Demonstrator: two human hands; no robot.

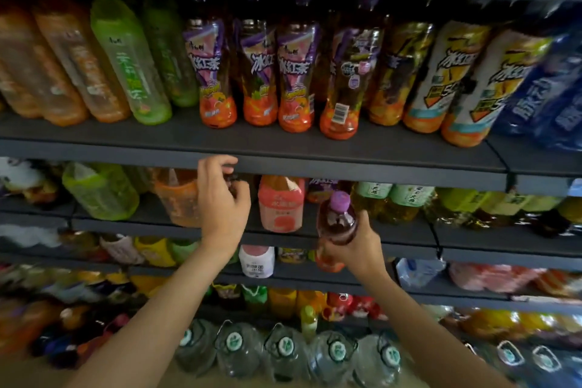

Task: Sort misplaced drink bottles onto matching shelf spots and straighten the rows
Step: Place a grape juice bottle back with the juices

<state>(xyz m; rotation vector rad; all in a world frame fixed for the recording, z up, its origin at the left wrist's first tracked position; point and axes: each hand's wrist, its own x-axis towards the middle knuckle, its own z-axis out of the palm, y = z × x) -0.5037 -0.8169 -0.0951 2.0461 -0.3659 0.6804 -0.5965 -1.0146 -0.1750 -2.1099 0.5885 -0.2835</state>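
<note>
While right hand [354,241] grips the purple-capped bottle [338,224], left hand [222,198] curls empty.

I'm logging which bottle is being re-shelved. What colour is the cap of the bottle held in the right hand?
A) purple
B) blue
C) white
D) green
A: the bottle that the right hand grips round its body has a purple cap, matching the purple-labelled iced tea bottles on the shelf above.
</note>
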